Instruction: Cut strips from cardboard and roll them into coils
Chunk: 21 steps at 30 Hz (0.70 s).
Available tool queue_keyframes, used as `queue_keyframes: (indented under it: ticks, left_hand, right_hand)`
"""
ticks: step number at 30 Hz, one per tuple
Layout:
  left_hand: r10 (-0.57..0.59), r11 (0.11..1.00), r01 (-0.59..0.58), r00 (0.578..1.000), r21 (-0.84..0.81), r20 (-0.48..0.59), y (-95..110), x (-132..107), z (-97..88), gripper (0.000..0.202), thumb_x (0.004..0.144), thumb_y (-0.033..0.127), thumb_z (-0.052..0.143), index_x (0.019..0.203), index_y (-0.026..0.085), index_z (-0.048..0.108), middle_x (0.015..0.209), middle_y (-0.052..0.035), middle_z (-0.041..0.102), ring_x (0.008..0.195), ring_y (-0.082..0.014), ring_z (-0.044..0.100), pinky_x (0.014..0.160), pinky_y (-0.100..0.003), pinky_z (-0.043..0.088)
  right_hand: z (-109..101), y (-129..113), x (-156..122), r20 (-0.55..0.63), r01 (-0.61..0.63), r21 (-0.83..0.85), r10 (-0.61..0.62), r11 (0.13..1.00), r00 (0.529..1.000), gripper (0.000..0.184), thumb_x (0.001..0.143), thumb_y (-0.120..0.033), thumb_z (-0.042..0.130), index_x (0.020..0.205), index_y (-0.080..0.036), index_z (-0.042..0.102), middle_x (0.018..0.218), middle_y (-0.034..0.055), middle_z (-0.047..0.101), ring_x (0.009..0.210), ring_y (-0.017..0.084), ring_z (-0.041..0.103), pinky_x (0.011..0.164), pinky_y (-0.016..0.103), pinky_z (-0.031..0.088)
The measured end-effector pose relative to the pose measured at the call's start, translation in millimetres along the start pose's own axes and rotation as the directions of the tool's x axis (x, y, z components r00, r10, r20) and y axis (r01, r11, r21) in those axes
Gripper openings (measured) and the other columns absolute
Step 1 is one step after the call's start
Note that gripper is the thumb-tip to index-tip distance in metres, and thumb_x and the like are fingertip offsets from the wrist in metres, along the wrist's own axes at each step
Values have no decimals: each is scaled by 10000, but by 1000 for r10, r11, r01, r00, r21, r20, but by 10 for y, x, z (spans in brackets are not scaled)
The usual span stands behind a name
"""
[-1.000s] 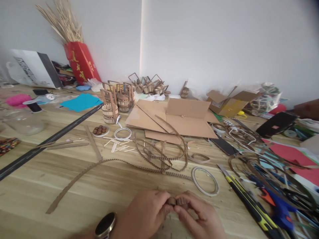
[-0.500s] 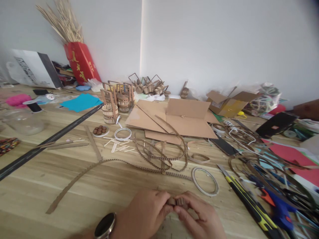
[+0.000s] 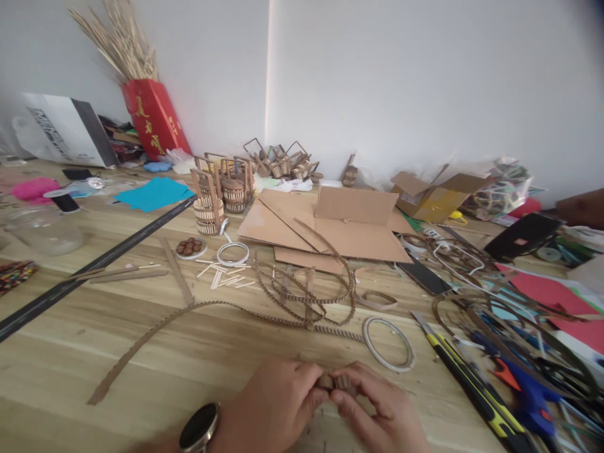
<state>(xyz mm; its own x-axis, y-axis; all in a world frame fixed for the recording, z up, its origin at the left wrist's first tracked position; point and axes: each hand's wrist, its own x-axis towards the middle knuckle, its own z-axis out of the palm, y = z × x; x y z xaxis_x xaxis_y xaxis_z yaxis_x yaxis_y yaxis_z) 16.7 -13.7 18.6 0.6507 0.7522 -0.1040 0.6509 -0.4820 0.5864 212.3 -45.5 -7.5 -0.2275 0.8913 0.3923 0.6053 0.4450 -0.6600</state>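
Note:
At the front of the table, my left hand [image 3: 278,402] and my right hand [image 3: 377,409] meet, fingertips pinched on a small brown corrugated cardboard strip [image 3: 326,381]. The piece looks curled or rolled, and my fingers cover much of it. A dark-faced watch [image 3: 200,426] is on my left wrist. Beyond my hands, a long corrugated cardboard strip [image 3: 226,306] lies partly coiled. A ring of white tape [image 3: 366,343] rests past my right hand.
To the right lie a yellow-black utility knife [image 3: 465,371], a blue glue gun [image 3: 531,396] and tangled strips. Cardboard sheets [image 3: 358,236], short white sticks [image 3: 219,277], a dish of brown balls [image 3: 190,246] and small model buckets [image 3: 208,217] stand farther back.
The brown strip has turned very slightly between my fingertips. Both hands stay in almost the same place, and the table is unchanged.

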Motion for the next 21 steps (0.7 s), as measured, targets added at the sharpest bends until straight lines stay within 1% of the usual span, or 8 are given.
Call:
queue_keyframes:
  ticks: [3, 5, 10, 13, 15, 18, 21]
  left_hand:
    - [24, 1000, -24, 1000, 10, 8, -13, 5, 22, 180, 973, 237, 447, 998, 198, 621, 971, -39, 719, 859, -216, 677, 723, -275, 454]
    - [35, 999, -35, 999, 20, 4, -19, 9, 40, 178, 966, 224, 453, 1019, 201, 621, 992, -38, 719, 884, -224, 678, 738, -282, 464]
    - [-16, 998, 14, 999, 69, 31, -1, 9, 47, 199, 947, 190, 457, 1022, 202, 641, 973, -52, 729, 880, -243, 685, 738, -297, 484]
    - [-22, 998, 19, 999, 64, 41, 8, 8, 39, 207, 936, 173, 470, 1042, 203, 646, 994, -56, 731, 900, -250, 684, 761, -306, 485]
    - [-23, 999, 22, 999, 27, 30, 12, 10, 37, 220, 938, 168, 475, 1073, 213, 643, 1025, -47, 728, 928, -245, 679, 776, -300, 481]
    - [-23, 997, 23, 1000, -71, 2, 28, 15, 28, 236, 954, 185, 488, 1136, 233, 628, 1076, -24, 719, 980, -222, 666, 810, -276, 462]
    - [-44, 987, 40, 999, -155, -25, 55, 15, 9, 247, 931, 182, 548, 1163, 233, 614, 1095, -15, 710, 1007, -208, 650, 821, -252, 439]
  right_hand:
    - [-13, -8, 17, -36, 29, -7, -29, 1000, 999, 197, 908, -367, 580, 796, -237, 678, 665, -17, 684, 582, 115, 647, 555, 156, 502]
    - [1, 13, 15, -36, 34, -23, -35, 999, 999, 221, 906, -375, 579, 765, -232, 671, 636, -16, 667, 556, 114, 635, 531, 158, 496]
    - [86, 133, -60, -19, 57, -46, -58, 997, 998, 220, 919, -378, 548, 791, -237, 659, 612, -21, 624, 530, 115, 594, 509, 172, 478]
    - [116, 178, -96, 6, 57, -57, -57, 997, 998, 205, 927, -357, 532, 801, -240, 645, 621, -22, 614, 537, 115, 587, 510, 173, 471]
    - [118, 179, -94, -4, 59, -61, -60, 996, 998, 195, 927, -353, 532, 807, -242, 639, 625, -22, 617, 539, 117, 588, 509, 173, 470]
    - [110, 150, -69, -63, 66, -52, -69, 997, 996, 199, 926, -361, 535, 796, -243, 628, 621, -25, 625, 526, 115, 587, 506, 170, 470]
    - [95, 114, -51, -109, 45, -25, -47, 999, 993, 201, 924, -356, 542, 778, -243, 623, 606, -33, 622, 510, 110, 585, 496, 160, 465]
